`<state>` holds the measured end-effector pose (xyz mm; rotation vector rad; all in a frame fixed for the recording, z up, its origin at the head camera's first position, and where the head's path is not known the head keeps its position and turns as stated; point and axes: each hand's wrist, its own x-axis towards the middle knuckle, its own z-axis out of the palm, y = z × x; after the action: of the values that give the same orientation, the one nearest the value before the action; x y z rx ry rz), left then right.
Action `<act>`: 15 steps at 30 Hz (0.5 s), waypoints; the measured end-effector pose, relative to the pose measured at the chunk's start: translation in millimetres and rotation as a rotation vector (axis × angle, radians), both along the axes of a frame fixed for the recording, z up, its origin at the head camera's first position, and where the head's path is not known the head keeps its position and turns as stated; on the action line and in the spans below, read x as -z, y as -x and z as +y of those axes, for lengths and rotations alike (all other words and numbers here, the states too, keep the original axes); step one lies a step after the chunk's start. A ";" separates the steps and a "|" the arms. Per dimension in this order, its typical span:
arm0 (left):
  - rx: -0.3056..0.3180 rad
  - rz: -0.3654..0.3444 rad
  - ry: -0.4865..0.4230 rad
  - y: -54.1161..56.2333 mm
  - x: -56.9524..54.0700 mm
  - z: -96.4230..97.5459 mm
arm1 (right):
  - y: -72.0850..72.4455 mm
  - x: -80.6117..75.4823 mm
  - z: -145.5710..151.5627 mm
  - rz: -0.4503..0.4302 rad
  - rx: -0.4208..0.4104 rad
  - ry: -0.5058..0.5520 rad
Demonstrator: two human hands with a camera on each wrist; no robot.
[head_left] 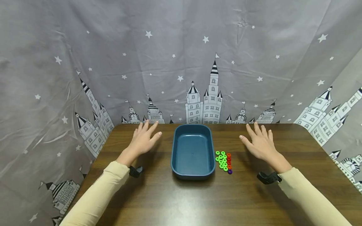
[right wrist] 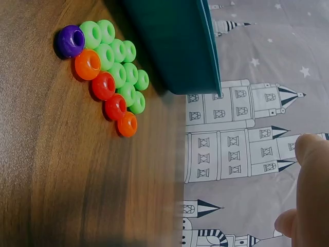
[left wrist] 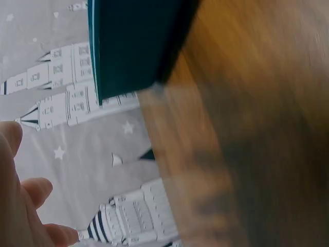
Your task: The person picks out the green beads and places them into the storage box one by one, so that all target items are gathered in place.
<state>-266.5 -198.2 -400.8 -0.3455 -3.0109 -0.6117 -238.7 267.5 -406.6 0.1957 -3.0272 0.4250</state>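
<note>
A dark blue rectangular bin (head_left: 193,172) sits in the middle of the wooden table, with nothing inside it. Just right of it lies a cluster of ring-shaped beads: several green beads (right wrist: 119,75), a column of red and orange beads (right wrist: 104,86), and one purple bead (right wrist: 71,41). My left hand (head_left: 142,140) hovers left of the bin, fingers spread and holding nothing. On the other side, my right hand (head_left: 260,143) is held above the table to the right of the beads, its fingers also spread and touching nothing.
Behind the table (head_left: 158,201) hangs a grey curtain (head_left: 169,37) printed with stars and castles. Black straps with small devices, a left one (head_left: 136,171) and a right one (head_left: 268,178), are on my wrists.
</note>
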 end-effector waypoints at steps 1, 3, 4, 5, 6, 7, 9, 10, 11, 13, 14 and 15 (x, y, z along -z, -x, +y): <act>0.012 -0.006 -0.029 -0.7 1.9 2.5 | -0.1 0.2 0.0 0.001 0.000 0.001; 0.041 -0.005 -0.091 -2.9 6.8 7.5 | -0.1 0.6 -0.1 0.000 -0.001 0.004; 0.055 -0.005 -0.125 -4.1 9.5 10.1 | 0.0 0.9 -0.2 -0.002 -0.002 0.006; 0.069 -0.008 -0.158 -5.4 12.4 12.5 | 0.2 1.4 -0.2 -0.003 -0.003 0.008; 0.084 -0.010 -0.191 -6.8 15.4 15.1 | 0.3 2.0 -0.2 -0.004 -0.003 0.007; 0.094 -0.015 -0.225 -8.5 18.2 17.7 | 0.4 2.7 -0.1 -0.005 -0.002 0.007; 0.111 -0.020 -0.282 -11.1 24.2 22.5 | 0.4 3.9 0.1 -0.004 -0.003 0.008; 0.116 -0.026 -0.310 -12.4 27.2 25.0 | 0.3 4.6 0.2 -0.003 -0.003 0.008; 0.119 -0.031 -0.336 -13.6 30.0 27.5 | 0.2 5.4 0.5 -0.001 -0.003 0.008; 0.117 -0.037 -0.388 -15.9 35.3 32.3 | -0.2 6.6 0.9 0.000 -0.004 0.012; 0.116 -0.040 -0.416 -17.0 37.8 34.7 | -0.4 7.3 1.1 0.001 -0.005 0.014; 0.120 -0.043 -0.443 -17.9 40.2 37.0 | -0.8 7.9 1.4 0.000 -0.004 0.016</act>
<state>-248.6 -161.2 -441.0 -0.4887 -2.7927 -1.2759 -237.9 268.9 -414.4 0.2009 -3.0225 0.4490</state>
